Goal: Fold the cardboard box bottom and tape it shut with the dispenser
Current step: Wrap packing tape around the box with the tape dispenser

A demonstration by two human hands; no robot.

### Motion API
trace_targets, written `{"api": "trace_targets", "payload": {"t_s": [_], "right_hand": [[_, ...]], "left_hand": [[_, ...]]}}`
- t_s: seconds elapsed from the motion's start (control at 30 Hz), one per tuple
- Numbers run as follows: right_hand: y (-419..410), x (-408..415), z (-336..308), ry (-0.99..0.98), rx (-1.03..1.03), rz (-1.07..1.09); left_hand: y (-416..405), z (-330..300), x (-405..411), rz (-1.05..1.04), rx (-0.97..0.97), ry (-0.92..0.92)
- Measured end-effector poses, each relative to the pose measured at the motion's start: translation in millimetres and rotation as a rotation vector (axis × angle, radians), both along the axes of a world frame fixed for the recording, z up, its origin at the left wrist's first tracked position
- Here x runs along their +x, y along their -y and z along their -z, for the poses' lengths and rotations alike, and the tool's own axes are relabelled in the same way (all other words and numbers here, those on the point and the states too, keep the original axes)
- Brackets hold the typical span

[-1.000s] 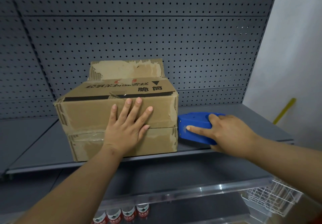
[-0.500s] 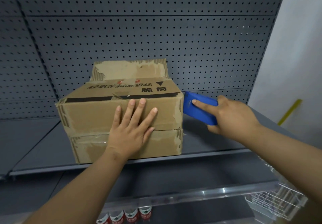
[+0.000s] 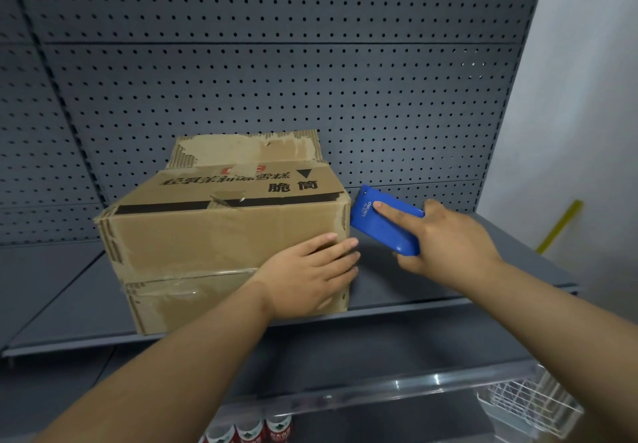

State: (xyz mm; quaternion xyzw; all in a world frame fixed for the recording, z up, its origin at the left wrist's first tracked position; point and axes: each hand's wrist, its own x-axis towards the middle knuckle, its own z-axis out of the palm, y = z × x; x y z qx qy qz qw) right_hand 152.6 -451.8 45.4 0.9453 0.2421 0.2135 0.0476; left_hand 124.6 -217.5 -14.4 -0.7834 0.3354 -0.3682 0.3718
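Left hand point(image 3: 310, 278): flat, fingers straight, pressing the near face of the box point(image 3: 224, 235) at its right edge, fingertips reaching the corner. Right hand point(image 3: 445, 239): wrapped round the blue tape dispenser point(image 3: 383, 221), forefinger laid along its top, nose tipped toward the box's right side, just beside it or touching; cannot tell which. Box on its side on the grey shelf point(image 3: 431, 290), printed face up, folded flaps facing the camera with the seam running across. One torn flap point(image 3: 248, 149) standing up at the back.

Likely trouble: tape starting off the seam and bridging crooked, from the tilted dispenser. Box sliding left or backward along the smooth shelf under the push. Flaps springing open if the flat palm lifts early. Old torn surface near the corners probably poor for sticking.
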Motion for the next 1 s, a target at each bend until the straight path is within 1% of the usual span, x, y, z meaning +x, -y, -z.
{"api": "trace_targets", "payload": {"t_s": [0.23, 0.4, 0.47, 0.6, 0.73, 0.8, 0.87, 0.93, 1.0], "right_hand": [[2, -3, -1, -0.02, 0.038, 0.013], [3, -11, -4, -0.03, 0.056, 0.026], [3, -16, -8, -0.023, 0.066, 0.04], [1, -26, -25, 0.021, 0.136, 0.072], [-10, -44, -48, 0.063, 0.231, 0.066], [-21, -57, -60, 0.084, 0.267, 0.051], [-35, -72, -70, 0.107, 0.296, 0.038], [-51, -88, -77, 0.119, 0.342, 0.019], [-70, -105, -82, 0.117, 0.411, -0.018]], "left_hand": [[5, 4, 4, -0.018, -0.017, 0.009], [11, 10, -3, -0.11, -0.023, -0.047], [14, 14, -7, -0.095, -0.075, -0.094], [9, 16, -21, 0.033, -0.162, -0.13], [-15, -4, -42, 0.03, -0.267, -0.105], [-31, -22, -56, -0.014, -0.382, -0.084], [-45, -45, -73, -0.101, -0.581, -0.067], [-56, -71, -92, -0.147, -0.89, -0.096], [-62, -97, -107, -0.107, -1.233, -0.164]]}}
